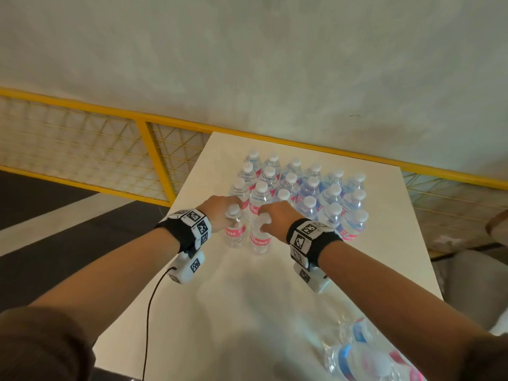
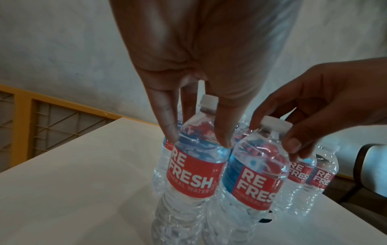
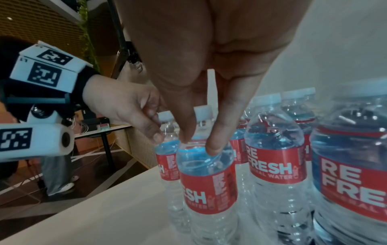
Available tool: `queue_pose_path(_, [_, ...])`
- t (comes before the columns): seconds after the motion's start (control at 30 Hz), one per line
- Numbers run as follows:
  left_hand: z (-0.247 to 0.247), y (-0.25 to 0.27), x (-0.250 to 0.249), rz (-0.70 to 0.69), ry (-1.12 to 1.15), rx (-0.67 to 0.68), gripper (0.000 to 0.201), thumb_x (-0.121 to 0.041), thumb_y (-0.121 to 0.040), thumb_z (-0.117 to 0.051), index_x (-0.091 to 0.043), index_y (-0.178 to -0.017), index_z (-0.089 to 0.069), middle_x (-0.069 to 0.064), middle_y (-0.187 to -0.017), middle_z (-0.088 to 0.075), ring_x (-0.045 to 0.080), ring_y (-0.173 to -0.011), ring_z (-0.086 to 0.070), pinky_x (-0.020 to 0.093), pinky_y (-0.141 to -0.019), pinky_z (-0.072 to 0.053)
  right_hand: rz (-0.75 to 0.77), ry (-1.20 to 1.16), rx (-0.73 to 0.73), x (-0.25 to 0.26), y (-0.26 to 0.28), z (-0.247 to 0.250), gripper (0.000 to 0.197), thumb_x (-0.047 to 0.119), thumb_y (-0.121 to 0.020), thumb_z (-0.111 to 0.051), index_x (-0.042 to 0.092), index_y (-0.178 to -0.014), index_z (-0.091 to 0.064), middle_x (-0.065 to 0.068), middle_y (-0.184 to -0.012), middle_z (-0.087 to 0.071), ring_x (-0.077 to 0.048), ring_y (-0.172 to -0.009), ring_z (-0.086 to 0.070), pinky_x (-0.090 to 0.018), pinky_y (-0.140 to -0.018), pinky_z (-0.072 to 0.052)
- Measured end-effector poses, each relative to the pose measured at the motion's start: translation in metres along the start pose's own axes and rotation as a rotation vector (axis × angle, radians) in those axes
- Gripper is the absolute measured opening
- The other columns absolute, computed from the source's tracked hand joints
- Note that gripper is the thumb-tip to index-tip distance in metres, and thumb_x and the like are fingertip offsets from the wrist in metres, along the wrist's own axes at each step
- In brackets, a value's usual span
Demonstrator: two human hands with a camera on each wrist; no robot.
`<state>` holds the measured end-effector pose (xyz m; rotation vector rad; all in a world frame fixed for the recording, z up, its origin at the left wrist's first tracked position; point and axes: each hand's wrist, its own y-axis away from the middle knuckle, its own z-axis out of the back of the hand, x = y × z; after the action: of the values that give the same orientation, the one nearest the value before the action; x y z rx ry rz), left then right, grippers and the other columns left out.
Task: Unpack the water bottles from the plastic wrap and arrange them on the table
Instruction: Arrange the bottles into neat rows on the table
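Left grip: the left hand [image 1: 223, 210] reaches down over a water bottle [image 1: 235, 229], its thumb and fingers [image 2: 167, 119] curled round the shoulder just under the white cap (a pinch from above).
Right grip: the right hand [image 1: 276, 219] does the same to the neighbouring bottle [image 1: 259, 237], fingertips [image 3: 213, 147] pressed on the clear plastic above the red label.
Held bottles: both upright, bases on the table [image 1: 209, 303], touching or nearly touching side by side at the near left corner of the group.
Standing group [image 1: 302, 185]: the other bottles stand upright in close rows just behind and to the right, white caps up, red REFRESH labels showing.
Plastic wrap [image 1: 365, 350]: at the near right corner of the table, crumpled, with more bottles lying in it (blurred in the head view, so their number is unclear).
Table surface: plain white, smooth, faintly glossy.
Wrists: black bands carrying white blocks with square black-and-white markers [image 1: 198, 223]; a black cable [image 1: 149, 303] hangs from the left one.
Room: a pale plastered wall [image 1: 275, 56] beyond the table, and a yellow-framed mesh railing [image 1: 82, 144] running along it; dark flooring at the left.
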<state>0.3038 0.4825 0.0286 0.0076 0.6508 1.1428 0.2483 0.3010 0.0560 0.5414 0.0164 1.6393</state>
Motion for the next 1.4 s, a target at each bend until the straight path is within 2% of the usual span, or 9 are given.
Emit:
queue_pose_path(0.27, [0.006,-0.008,0.016,-0.009,0.123,0.001,0.046,-0.019,-0.077,-0.074,-0.022,-0.119,-0.058,0.0,-0.11,-0.061,0.025,-0.106,-0.059,0.029,-0.088,-0.045,-0.035,-0.006,0.051,0.004,-0.013,0.007,0.044,0.015,-0.086,-0.064,0.014,-0.13,-0.055,-0.01,-0.129,-0.056,-0.026,-0.117,-0.054,-0.033,-0.096,-0.045])
queue_pose_path(0.43, [0.007,-0.017,0.018,-0.02,0.108,-0.006,0.048,-0.021,-0.078,-0.073,-0.018,-0.123,-0.055,0.005,-0.118,-0.061,0.026,-0.109,-0.057,0.031,-0.092,-0.044,-0.072,-0.078,-0.001,0.006,-0.018,0.004,0.044,0.014,-0.088,-0.062,0.014,-0.131,-0.052,-0.011,-0.125,-0.057,-0.027,-0.113,-0.056,-0.033,-0.093,-0.046])
queue_pose_path(0.63, [-0.001,-0.024,0.038,0.028,0.243,0.007,0.072,-0.033,-0.069,-0.081,-0.026,-0.133,-0.049,0.003,-0.124,-0.059,0.022,-0.111,-0.059,0.038,-0.1,-0.047,-0.131,-0.193,-0.019,0.006,-0.024,-0.007,0.051,0.025,-0.08,-0.071,0.021,-0.127,-0.051,-0.009,-0.122,-0.057,-0.027,-0.109,-0.057,-0.036,-0.092,-0.05])
queue_pose_path(0.83, [-0.01,-0.028,0.041,0.031,0.326,-0.038,0.067,-0.031,-0.075,-0.078,-0.023,-0.133,-0.046,0.007,-0.122,-0.057,0.026,-0.104,-0.062,0.033,-0.096,-0.046,-0.171,-0.244,0.005,-0.003,-0.03,-0.006,0.062,0.017,-0.082,-0.07,0.027,-0.136,-0.042,-0.01,-0.128,-0.053,-0.026,-0.11,-0.057,-0.032,-0.092,-0.047])
queue_pose_path(0.93, [-0.015,-0.028,0.045,0.048,0.522,0.042,0.06,-0.034,-0.082,-0.07,-0.029,-0.135,-0.043,0.004,-0.13,-0.05,0.022,-0.113,-0.058,0.037,-0.094,-0.05,-0.23,-0.356,-0.036,-0.01,-0.025,-0.012,0.065,0.026,-0.08,-0.072,0.026,-0.137,-0.041,-0.006,-0.127,-0.055,-0.023,-0.114,-0.055,-0.029,-0.094,-0.043])
queue_pose_path(1.0, [-0.014,-0.026,0.046,0.092,0.703,0.105,0.056,-0.04,-0.087,-0.063,-0.034,-0.138,-0.041,-0.001,-0.132,-0.047,0.016,-0.12,-0.05,0.035,-0.089,-0.052,-0.248,-0.415,-0.042,-0.012,-0.023,-0.019,0.067,0.029,-0.08,-0.072,0.026,-0.139,-0.042,-0.007,-0.124,-0.058,-0.025,-0.109,-0.059,-0.033,-0.097,-0.048])
queue_pose_path(1.13, [-0.015,-0.025,0.046,0.077,0.81,0.078,0.045,-0.035,-0.089,-0.061,-0.033,-0.132,-0.05,0.001,-0.125,-0.054,0.015,-0.115,-0.054,0.025,-0.079,-0.054,-0.305,-0.582,-0.078,-0.012,-0.025,-0.03,0.065,0.024,-0.079,-0.073,0.029,-0.138,-0.045,-0.01,-0.112,-0.063,-0.029,-0.092,-0.067,-0.039,-0.085,-0.057])
queue_pose_path(1.3, [-0.02,-0.028,0.052,0.047,0.87,0.045,0.043,-0.029,-0.088,-0.064,-0.029,-0.13,-0.055,0.007,-0.124,-0.061,0.02,-0.113,-0.06,0.029,-0.09,-0.052,-0.311,-0.585,-0.111,-0.008,-0.027,-0.033,0.063,0.027,-0.081,-0.072,0.029,-0.138,-0.045,-0.007,-0.114,-0.061,-0.023,-0.096,-0.063,-0.029,-0.081,-0.051])
queue_pose_path(1.4, [-0.024,-0.029,0.054,0.047,0.894,0.027,0.043,-0.025,-0.088,-0.065,-0.028,-0.13,-0.055,0.011,-0.119,-0.059,0.023,-0.114,-0.059,0.031,-0.092,-0.051,-0.306,-0.584,-0.108,-0.008,-0.029,-0.034,0.064,0.027,-0.082,-0.071,0.029,-0.139,-0.043,-0.007,-0.115,-0.06,-0.021,-0.09,-0.062,-0.021,-0.068,-0.047])
